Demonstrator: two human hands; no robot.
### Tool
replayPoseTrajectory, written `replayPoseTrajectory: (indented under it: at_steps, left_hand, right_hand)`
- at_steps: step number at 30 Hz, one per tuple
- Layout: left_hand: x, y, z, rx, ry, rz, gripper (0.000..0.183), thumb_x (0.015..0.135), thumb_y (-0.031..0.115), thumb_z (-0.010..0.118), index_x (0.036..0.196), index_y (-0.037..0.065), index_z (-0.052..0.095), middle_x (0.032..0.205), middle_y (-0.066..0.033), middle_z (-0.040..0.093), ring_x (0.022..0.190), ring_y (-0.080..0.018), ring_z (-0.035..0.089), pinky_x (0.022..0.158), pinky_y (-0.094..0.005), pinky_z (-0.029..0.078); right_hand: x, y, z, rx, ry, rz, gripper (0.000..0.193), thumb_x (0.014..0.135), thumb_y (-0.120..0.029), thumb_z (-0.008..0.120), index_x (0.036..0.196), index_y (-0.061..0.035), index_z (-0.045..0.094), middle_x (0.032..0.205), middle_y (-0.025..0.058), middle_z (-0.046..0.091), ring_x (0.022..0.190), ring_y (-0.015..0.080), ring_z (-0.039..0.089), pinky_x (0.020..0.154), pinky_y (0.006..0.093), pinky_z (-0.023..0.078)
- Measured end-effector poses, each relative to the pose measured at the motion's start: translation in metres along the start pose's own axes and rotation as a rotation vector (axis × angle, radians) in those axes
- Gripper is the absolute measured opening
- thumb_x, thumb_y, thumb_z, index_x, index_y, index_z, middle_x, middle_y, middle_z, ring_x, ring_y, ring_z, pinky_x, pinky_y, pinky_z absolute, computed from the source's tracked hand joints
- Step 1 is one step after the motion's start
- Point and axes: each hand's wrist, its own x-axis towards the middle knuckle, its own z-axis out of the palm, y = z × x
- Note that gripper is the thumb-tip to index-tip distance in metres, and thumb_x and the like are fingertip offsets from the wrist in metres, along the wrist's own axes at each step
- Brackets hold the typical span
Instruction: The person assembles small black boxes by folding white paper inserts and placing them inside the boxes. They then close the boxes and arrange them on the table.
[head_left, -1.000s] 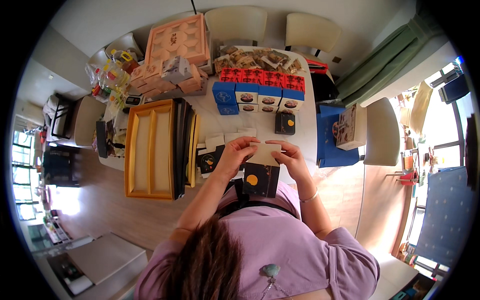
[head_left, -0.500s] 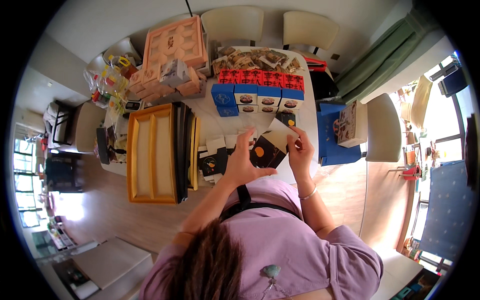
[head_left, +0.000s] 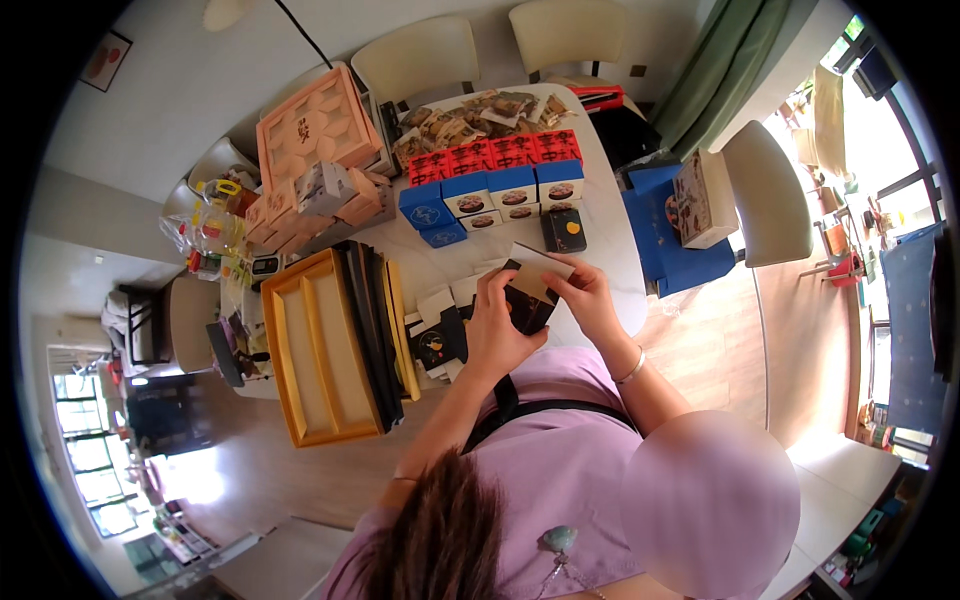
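A black folding carton (head_left: 526, 311) with pale inner flaps stands partly opened in front of my body. My left hand (head_left: 492, 330) is closed round its left side, thumb low and fingers on the upper edge. My right hand (head_left: 586, 300) pinches a raised pale flap on the carton's right side. Just beyond lies a small black box (head_left: 565, 231) with a yellow-orange spot, closed up. Left of my left hand, several flat black-and-white carton blanks (head_left: 432, 345) lie overlapping on the table.
Yellow and black trays (head_left: 322, 350) stand stacked at the left. Blue-and-white boxes (head_left: 513, 187) and red boxes (head_left: 495, 152) form rows beyond, with bagged packets (head_left: 480, 120) behind. Pink boxes (head_left: 318, 130) pile at the far left. A chair with a blue bag (head_left: 668, 235) stands right of the table (head_left: 610, 215).
My left hand has come in from apart and closed on the carton. My right hand still pinches the flap. The carton has become more folded up, and the whole view has turned and shifted.
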Motion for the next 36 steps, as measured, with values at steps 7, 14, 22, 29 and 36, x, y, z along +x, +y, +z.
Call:
replayPoseTrajectory:
  at_steps: [7, 14, 22, 29, 36]
  left_hand:
    - [0.003, 0.004, 0.003, 0.109, -0.006, -0.026, 0.084, 0.056, 0.019, 0.085, 0.126, 0.011, 0.039, 0.117, -0.0132, 0.049, 0.082, -0.0300, 0.062, 0.067, -0.0403, 0.053]
    - [0.002, -0.001, 0.000, 0.081, 0.028, -0.076, 0.089, 0.056, 0.021, 0.085, 0.129, 0.008, 0.035, 0.117, -0.0147, 0.050, 0.086, -0.0334, 0.062, 0.069, -0.0430, 0.053]
    - [0.002, 0.003, -0.002, 0.090, 0.053, -0.008, 0.100, 0.057, 0.015, 0.085, 0.140, 0.006, 0.029, 0.127, -0.0183, 0.049, 0.112, -0.0384, 0.053, 0.089, -0.0437, 0.049]
    - [0.002, 0.006, -0.003, 0.114, 0.026, -0.009, 0.097, 0.057, 0.012, 0.084, 0.140, 0.006, 0.033, 0.129, -0.0172, 0.047, 0.116, -0.0390, 0.048, 0.095, -0.0445, 0.046]
    - [0.001, 0.002, 0.000, 0.162, 0.060, 0.026, 0.097, 0.058, 0.010, 0.083, 0.141, 0.007, 0.032, 0.132, -0.0175, 0.045, 0.118, -0.0397, 0.046, 0.092, -0.0448, 0.049]
  right_hand:
    - [-0.005, -0.007, 0.006, -0.257, 0.028, -0.218, 0.031, 0.088, 0.001, 0.061, 0.118, -0.0001, 0.065, 0.103, 0.0096, 0.071, 0.087, 0.0117, 0.066, 0.076, 0.0243, 0.053]
    - [-0.011, -0.017, 0.010, -0.224, -0.145, -0.380, 0.032, 0.092, -0.004, 0.057, 0.123, 0.0016, 0.061, 0.121, 0.0158, 0.065, 0.107, 0.0229, 0.064, 0.089, 0.0298, 0.050]
    - [-0.010, 0.001, 0.008, 0.149, 0.029, -0.155, 0.022, 0.097, -0.010, 0.058, 0.115, 0.0012, 0.065, 0.107, 0.0055, 0.068, 0.096, 0.0094, 0.061, 0.084, 0.0228, 0.049]
    - [-0.005, 0.026, 0.001, 0.196, 0.166, -0.051, 0.013, 0.093, -0.008, 0.064, 0.102, 0.0006, 0.068, 0.095, 0.0027, 0.069, 0.086, 0.0069, 0.062, 0.078, 0.0216, 0.051]
    - [-0.008, 0.020, 0.012, 0.275, 0.105, -0.129, 0.008, 0.091, -0.003, 0.066, 0.097, 0.0024, 0.066, 0.103, 0.0079, 0.069, 0.089, 0.0097, 0.063, 0.082, 0.0235, 0.051]
